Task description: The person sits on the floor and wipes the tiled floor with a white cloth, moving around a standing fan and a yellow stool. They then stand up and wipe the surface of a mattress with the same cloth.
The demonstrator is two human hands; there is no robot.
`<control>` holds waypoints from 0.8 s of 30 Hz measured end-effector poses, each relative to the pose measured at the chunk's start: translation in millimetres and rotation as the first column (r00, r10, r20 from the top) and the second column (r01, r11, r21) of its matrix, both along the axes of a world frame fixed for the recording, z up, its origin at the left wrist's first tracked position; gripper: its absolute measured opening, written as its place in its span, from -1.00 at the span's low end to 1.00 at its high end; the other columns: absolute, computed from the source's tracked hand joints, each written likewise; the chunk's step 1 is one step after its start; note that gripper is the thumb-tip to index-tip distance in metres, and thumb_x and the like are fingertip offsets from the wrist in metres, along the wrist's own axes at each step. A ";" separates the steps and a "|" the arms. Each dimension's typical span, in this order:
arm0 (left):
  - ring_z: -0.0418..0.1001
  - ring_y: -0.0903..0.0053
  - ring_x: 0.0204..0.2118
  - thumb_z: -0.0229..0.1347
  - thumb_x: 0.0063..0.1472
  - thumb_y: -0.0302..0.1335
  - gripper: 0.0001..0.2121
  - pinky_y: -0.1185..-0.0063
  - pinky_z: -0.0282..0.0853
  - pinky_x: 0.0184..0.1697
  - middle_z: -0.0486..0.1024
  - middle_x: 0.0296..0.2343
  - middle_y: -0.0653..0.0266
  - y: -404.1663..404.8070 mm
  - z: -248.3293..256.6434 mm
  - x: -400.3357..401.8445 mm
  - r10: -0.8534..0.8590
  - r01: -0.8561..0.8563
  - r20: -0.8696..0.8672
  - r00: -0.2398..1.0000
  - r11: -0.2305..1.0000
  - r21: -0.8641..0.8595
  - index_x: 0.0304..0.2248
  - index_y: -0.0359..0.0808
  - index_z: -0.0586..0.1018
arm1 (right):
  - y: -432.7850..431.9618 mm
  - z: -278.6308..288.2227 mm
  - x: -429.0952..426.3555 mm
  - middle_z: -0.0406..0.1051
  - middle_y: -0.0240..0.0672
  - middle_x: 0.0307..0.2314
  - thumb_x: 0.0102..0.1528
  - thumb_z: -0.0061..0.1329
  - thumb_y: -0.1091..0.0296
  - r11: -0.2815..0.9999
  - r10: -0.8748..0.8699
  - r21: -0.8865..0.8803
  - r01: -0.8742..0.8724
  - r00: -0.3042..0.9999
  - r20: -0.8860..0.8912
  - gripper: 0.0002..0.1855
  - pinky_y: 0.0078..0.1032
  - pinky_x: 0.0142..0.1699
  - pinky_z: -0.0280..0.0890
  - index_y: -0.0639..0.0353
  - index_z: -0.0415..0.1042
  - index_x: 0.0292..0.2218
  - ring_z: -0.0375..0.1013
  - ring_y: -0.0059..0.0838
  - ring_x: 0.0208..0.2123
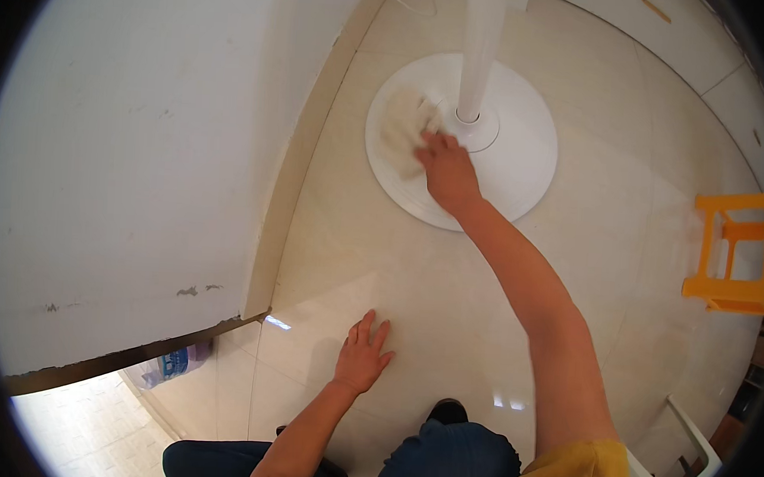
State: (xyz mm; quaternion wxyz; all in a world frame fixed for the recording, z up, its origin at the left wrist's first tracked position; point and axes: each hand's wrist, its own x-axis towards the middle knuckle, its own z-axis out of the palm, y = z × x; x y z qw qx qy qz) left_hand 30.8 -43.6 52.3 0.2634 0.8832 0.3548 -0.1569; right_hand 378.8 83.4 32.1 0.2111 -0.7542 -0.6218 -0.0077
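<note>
A round white pedestal base [522,161] lies on the tiled floor, with a white pole [482,49] rising from its middle. On the left part of the base is a pale cloth [400,132], somewhat blurred. My right hand [451,171] is over the base with its fingertips at the cloth's right edge; whether they pinch it is hard to see. Lower down, my left hand [363,357] is above the floor tiles with its fingers spread and nothing in it.
A white wall [167,130] with a beige skirting [268,252] runs along the left. An orange plastic stool [702,249] is at the right, and a white plastic frame [700,472] at lower right. A plastic package [174,362] lies behind the wall's corner.
</note>
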 end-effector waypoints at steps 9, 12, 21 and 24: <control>0.03 0.11 0.17 0.16 0.14 -0.30 -0.40 0.32 0.17 0.18 -0.08 0.22 0.10 -4.2 -5.3 -5.5 0.030 -0.031 0.015 0.999 0.998 0.061 0.15 -0.19 0.26 | -48.1 26.0 34.5 0.38 -0.27 -0.03 -0.10 -0.11 0.69 0.972 0.081 0.232 0.026 0.894 -0.440 -0.54 -0.28 0.07 0.24 0.05 0.51 -0.16 0.27 -0.15 0.01; 0.03 0.11 0.17 0.16 0.14 -0.30 -0.40 0.32 0.17 0.18 -0.07 0.22 0.09 -5.7 -0.9 1.7 0.030 -0.030 0.002 1.000 0.999 0.013 0.16 -0.18 0.25 | -41.4 0.9 24.6 0.40 -0.23 -0.05 -0.17 -0.03 0.62 0.976 -0.169 0.130 0.177 0.983 -0.069 -0.52 -0.25 -0.04 0.29 0.03 0.51 -0.15 0.31 -0.14 -0.02; 0.06 0.11 0.14 0.16 0.15 -0.33 -0.40 0.36 0.22 0.15 -0.06 0.21 0.06 6.6 5.2 -2.3 -0.005 0.005 0.002 1.000 1.000 -0.020 0.15 -0.22 0.25 | -172.4 -18.6 43.9 0.41 -0.19 -0.10 -0.12 0.00 0.68 0.843 -0.208 0.346 0.411 0.843 -0.496 -0.54 -0.31 0.10 0.23 0.14 0.47 -0.13 0.34 -0.16 -0.02; 0.06 0.12 0.14 0.17 0.14 -0.34 -0.40 0.35 0.22 0.15 -0.06 0.20 0.06 3.9 2.3 -2.3 -0.021 0.021 0.050 0.999 1.000 0.002 0.15 -0.22 0.25 | -232.5 -34.4 131.4 0.40 -0.14 -0.07 -0.05 -0.07 0.64 0.708 -0.585 0.157 0.689 0.696 -0.416 -0.57 -0.29 0.10 0.24 0.24 0.43 -0.09 0.33 -0.10 -0.01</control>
